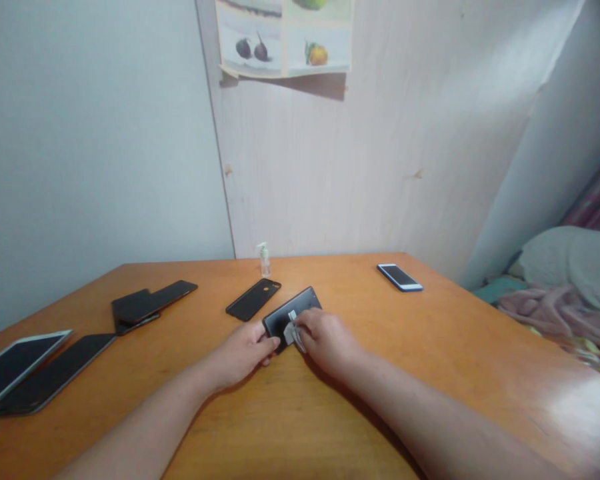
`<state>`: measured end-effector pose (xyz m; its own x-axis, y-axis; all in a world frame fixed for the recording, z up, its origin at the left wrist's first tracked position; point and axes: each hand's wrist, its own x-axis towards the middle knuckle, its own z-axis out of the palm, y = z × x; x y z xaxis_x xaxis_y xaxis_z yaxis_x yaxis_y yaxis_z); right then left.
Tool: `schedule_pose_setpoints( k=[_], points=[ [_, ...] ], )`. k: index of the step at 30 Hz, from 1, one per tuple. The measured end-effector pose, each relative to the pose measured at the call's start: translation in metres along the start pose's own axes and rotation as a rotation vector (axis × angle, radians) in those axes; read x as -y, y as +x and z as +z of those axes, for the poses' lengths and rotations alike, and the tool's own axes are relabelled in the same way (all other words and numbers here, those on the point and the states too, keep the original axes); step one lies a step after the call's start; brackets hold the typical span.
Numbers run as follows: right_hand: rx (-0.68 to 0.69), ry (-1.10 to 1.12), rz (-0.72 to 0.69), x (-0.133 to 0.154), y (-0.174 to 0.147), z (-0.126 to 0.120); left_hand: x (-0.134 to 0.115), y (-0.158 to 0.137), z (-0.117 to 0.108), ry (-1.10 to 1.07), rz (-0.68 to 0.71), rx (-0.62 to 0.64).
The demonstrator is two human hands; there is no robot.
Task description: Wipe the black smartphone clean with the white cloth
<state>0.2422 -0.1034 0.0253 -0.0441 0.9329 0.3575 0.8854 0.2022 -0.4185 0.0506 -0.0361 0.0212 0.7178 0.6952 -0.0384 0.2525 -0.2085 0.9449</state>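
A dark phone (279,319) is tilted up off the table in front of me, its long side slanting up to the right. My left hand (247,352) grips its lower left end, thumb on the face turned toward me. My right hand (325,338) is closed on a crumpled pale grey cloth (292,333) and presses it against that face. Part of the cloth is hidden by the fingers. Just beyond the phone lies a black phone case (253,300) with a round cutout near one end.
Behind the case stands a small clear pump bottle (265,261). A white-framed phone (400,277) lies at the far right of the wooden table (260,427). To the left are stacked dark phones (155,303), another dark phone (55,377) and a white-edged tablet (20,367).
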Motion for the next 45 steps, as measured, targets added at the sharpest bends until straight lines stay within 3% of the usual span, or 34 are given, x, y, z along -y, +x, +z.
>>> schedule_pose_setpoints(
  k=[2, 6, 8, 15, 18, 23, 25, 32, 34, 41, 45],
  points=[
    [-0.045, 0.023, 0.012, -0.004, 0.002, 0.001, 0.0, 0.0, -0.001, 0.021, 0.001, 0.006],
    [-0.074, 0.028, 0.207, -0.021, 0.009, 0.002, 0.0, -0.001, -0.002, 0.098, -0.009, -0.01],
    [-0.078, 0.086, 0.238, -0.023, 0.009, 0.003, 0.001, -0.001, -0.002, 0.119, -0.007, -0.009],
    [-0.098, 0.196, 0.052, 0.011, -0.003, 0.009, 0.006, 0.001, -0.001, 0.085, 0.047, 0.03],
    [-0.047, 0.147, -0.004, 0.007, -0.002, 0.007, 0.005, 0.0, -0.002, 0.1, 0.044, 0.041],
    [-0.11, 0.1, 0.147, -0.02, 0.008, 0.007, 0.005, 0.0, -0.003, 0.154, 0.022, 0.005],
    [-0.127, 0.108, 0.141, -0.019, 0.008, 0.008, 0.006, 0.0, -0.002, 0.157, 0.016, -0.001],
    [-0.08, 0.292, -0.343, 0.024, -0.007, 0.003, 0.005, 0.0, -0.002, 0.1, 0.084, 0.017],
    [-0.068, 0.284, -0.41, 0.026, -0.008, 0.0, 0.002, 0.0, -0.002, 0.109, 0.11, 0.009],
    [0.095, 0.147, -0.22, 0.017, -0.01, -0.006, -0.006, -0.002, 0.0, 0.124, 0.117, 0.042],
    [0.086, 0.143, -0.19, 0.018, -0.01, -0.008, 0.001, -0.001, -0.001, 0.155, 0.082, 0.029]
  ],
)
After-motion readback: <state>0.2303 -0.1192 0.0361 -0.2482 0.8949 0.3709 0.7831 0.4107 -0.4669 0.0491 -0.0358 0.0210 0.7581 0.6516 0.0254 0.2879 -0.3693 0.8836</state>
